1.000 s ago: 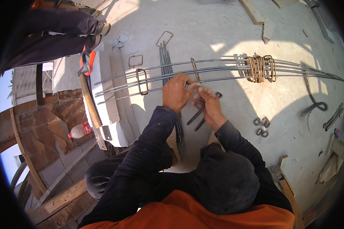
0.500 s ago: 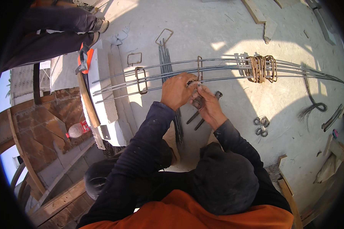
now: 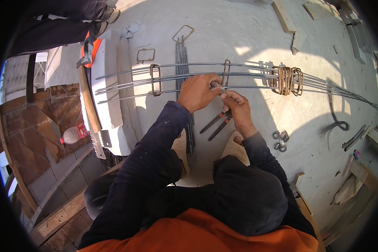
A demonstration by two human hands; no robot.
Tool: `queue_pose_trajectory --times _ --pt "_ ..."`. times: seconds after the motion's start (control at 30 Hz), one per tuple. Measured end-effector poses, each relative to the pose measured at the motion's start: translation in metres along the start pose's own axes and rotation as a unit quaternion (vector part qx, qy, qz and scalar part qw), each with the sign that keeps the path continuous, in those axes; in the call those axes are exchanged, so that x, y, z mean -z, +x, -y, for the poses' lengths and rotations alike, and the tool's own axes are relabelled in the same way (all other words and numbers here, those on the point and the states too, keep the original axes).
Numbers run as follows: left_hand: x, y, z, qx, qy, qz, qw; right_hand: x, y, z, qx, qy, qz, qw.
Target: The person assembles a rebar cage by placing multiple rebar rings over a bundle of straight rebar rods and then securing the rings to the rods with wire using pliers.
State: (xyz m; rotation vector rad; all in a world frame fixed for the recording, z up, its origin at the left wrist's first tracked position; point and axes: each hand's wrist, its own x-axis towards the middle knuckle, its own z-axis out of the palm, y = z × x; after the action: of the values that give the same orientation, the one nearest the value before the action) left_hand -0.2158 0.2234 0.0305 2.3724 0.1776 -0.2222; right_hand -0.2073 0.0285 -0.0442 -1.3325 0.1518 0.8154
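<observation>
Long steel bars (image 3: 248,76) run across in front of me, with a rectangular steel stirrup (image 3: 227,67) around them near my hands. My left hand (image 3: 198,92) comes over the near bars, its thumb and fingers pinched at the stirrup's near corner; what they grip is hidden. Just to the right, my right hand (image 3: 238,110) is closed with thumb and fingertips together by the nearest bar, on what looks like dark tie wire, mostly covered. Pincers (image 3: 216,126) with dark handles lie below my right hand, their head hidden behind it. Another stirrup (image 3: 155,80) hangs around the bars at left.
Bunched stirrups (image 3: 286,80) sit on the bars at right. Wire coils (image 3: 281,140) and a wire bundle (image 3: 335,122) lie on the concrete. A white block (image 3: 117,101) stands at left beside a hammer (image 3: 90,101), handsaw (image 3: 97,145) and bottle (image 3: 74,134). Another person's legs (image 3: 67,29) are upper left.
My right hand has shifted right and slightly up, now covering the pincers' head. The wire coil seen below its fingers is now mostly hidden. My left hand stays by the stirrup; the view has shifted slightly.
</observation>
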Motion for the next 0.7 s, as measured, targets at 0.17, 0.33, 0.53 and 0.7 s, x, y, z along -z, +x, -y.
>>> queue_pose_trajectory --times 0.17,0.33,0.53,0.7 --pt "0.003 0.003 -0.004 0.007 -0.002 0.026 1.000 0.001 -0.001 0.005 0.019 -0.060 -0.001 0.998" --pt "0.007 -0.001 -0.008 0.018 0.016 0.044 0.999 -0.005 -0.020 0.045 0.105 -0.272 0.001 0.956" --pt "0.000 -0.001 0.004 -0.029 0.017 0.015 0.999 0.007 -0.011 0.091 0.332 -0.591 0.041 0.734" --pt "0.002 0.001 0.005 -0.025 0.001 0.037 0.999 0.007 0.013 0.114 0.354 -0.617 0.053 0.701"
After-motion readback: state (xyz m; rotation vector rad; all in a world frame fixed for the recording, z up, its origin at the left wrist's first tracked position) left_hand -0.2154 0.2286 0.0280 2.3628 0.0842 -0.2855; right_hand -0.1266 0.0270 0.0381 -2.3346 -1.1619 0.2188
